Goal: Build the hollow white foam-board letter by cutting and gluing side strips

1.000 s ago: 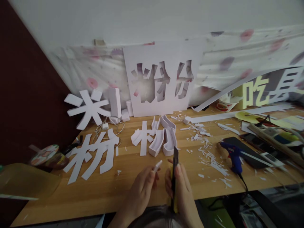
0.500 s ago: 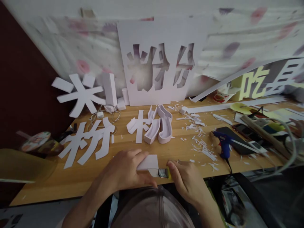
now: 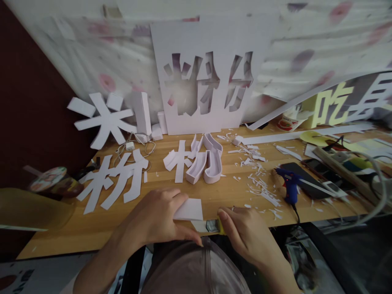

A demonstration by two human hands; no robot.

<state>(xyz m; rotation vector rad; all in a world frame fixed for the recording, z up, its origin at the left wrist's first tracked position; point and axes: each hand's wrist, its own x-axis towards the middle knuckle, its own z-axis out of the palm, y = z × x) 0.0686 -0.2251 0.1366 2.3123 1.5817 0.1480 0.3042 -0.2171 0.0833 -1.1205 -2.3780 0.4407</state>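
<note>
My left hand (image 3: 157, 218) is closed on a small white foam-board piece (image 3: 190, 209), pinching it flat against the near edge of the wooden table (image 3: 232, 192). My right hand (image 3: 245, 232) grips a yellow utility knife (image 3: 214, 225), its metal tip touching the lower right edge of the white piece. Just beyond lie white cut-out characters: a flat one (image 3: 114, 183) to the left and a partly built three-dimensional one (image 3: 199, 161) in the middle.
A white board with cut-out characters (image 3: 205, 77) leans on the back wall. A blue glue gun (image 3: 289, 188) lies right of my hands amid white scraps (image 3: 260, 183). Phones, cables and yellow letters (image 3: 329, 108) crowd the right side; a round tin (image 3: 50, 181) sits left.
A second ago both hands were raised, the knife upright and a small scrap in my left fingers. They dropped to the table edge, and now hold the white piece with the knife against it.
</note>
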